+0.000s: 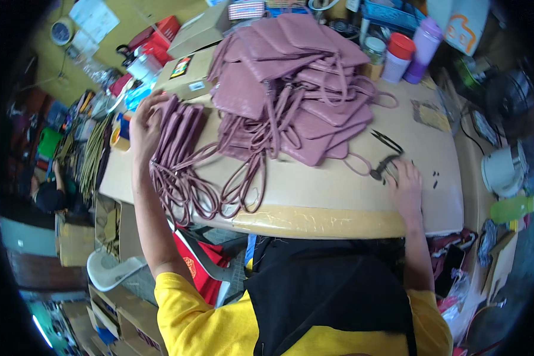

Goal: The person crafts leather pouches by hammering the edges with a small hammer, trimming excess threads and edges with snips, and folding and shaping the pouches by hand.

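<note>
Two bare hands are at the table (326,188), whose middle serves as centre of the dial. Between nine and ten o'clock, the left hand (146,121) lies against the outer side of a bundle of mauve pouches (180,132), fingers bent over its far end; whether they pinch it cannot be told. Looped straps (187,193) spill from the bundle toward eight o'clock. Just past three o'clock, the right hand (406,183) has its fingers bent at a dark tool (377,174) with a rounded end; blur hides whether they close on it. A black V-shaped tool (388,142) lies just beyond, and small black pieces (435,180) lie to the right of that hand. A large heap of mauve pouches (320,32) occupies twelve o'clock, overlapping and unevenly stacked. Cardboard boxes (199,64) stand between ten and eleven o'clock; a red-lidded container (399,56) and a purple bottle (422,50) stand between one and two.
</note>
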`<state>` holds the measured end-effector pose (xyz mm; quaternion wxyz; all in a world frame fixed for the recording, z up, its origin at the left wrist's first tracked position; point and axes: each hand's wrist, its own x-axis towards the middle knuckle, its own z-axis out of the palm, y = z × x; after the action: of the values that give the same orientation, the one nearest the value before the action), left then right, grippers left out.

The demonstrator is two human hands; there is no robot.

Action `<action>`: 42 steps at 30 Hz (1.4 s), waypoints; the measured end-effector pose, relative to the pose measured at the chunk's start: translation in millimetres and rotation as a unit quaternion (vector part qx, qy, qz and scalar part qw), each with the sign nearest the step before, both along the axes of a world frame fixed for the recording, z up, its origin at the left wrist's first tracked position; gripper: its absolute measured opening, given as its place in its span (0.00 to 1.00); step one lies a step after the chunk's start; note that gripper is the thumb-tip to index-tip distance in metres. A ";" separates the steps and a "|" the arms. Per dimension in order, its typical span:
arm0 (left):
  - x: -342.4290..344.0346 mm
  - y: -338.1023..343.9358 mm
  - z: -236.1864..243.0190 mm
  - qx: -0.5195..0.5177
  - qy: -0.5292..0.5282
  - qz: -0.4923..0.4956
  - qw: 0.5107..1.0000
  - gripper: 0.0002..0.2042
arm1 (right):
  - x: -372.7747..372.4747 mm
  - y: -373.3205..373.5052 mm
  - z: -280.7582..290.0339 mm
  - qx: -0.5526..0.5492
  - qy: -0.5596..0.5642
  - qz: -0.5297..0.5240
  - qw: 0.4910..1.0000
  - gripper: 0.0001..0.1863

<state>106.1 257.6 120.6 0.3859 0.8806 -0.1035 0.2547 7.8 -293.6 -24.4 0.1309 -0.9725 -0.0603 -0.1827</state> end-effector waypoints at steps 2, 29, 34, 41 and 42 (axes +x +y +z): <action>27.7 -62.4 16.6 0.091 -0.024 -0.071 0.993 0.11 | 15.9 -1.2 1.3 0.012 -0.010 -0.006 1.000 0.20; 105.2 -188.2 56.4 -0.365 -0.080 -0.129 0.919 0.18 | 139.3 8.3 -5.9 0.069 0.038 0.004 0.997 0.13; -23.7 -183.3 -54.8 -0.127 -0.006 -0.034 0.991 0.28 | 149.4 -27.7 -7.8 0.585 -0.038 0.016 0.810 0.10; -111.0 -226.8 -136.1 -0.699 0.221 -0.156 0.662 0.28 | 51.3 47.8 33.0 0.652 0.313 0.225 0.653 0.21; -113.8 -226.3 -137.0 -0.701 0.224 -0.155 0.659 0.28 | 46.9 55.0 25.2 0.634 0.304 0.253 0.665 0.21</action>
<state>-7.7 31.3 -16.4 0.9341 0.3515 0.0604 -0.0168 54.7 -238.6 0.8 0.7679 -0.6038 -0.1306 0.1691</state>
